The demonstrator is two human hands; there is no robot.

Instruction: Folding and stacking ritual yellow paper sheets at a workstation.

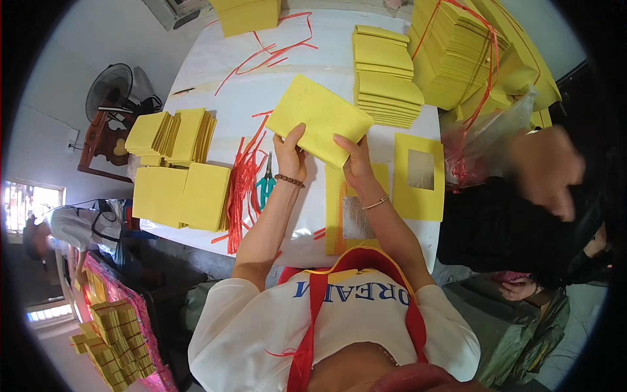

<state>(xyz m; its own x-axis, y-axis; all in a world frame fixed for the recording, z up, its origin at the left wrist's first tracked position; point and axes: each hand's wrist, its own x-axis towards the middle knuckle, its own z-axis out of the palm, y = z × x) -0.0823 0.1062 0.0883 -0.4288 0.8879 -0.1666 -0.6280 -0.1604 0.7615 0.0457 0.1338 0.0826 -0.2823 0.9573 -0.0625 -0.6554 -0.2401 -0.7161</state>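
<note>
Wht tbl [330, 36], yel paper [319, 116], near edge btwn fingers [295, 134]

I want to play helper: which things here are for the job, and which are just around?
Probably for the job:
- yellow bundle, held in left hand and right hand
- yellow stacks
- red strips
- teal-handled scissors

Probably just around:
- electric fan
- wooden chair

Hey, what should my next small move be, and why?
I'd probably lower the yellow paper onto the table. Your left hand and right hand both grip it, thumbs on top, so neither seems free for the red strips or scissors lying to its left.
</note>
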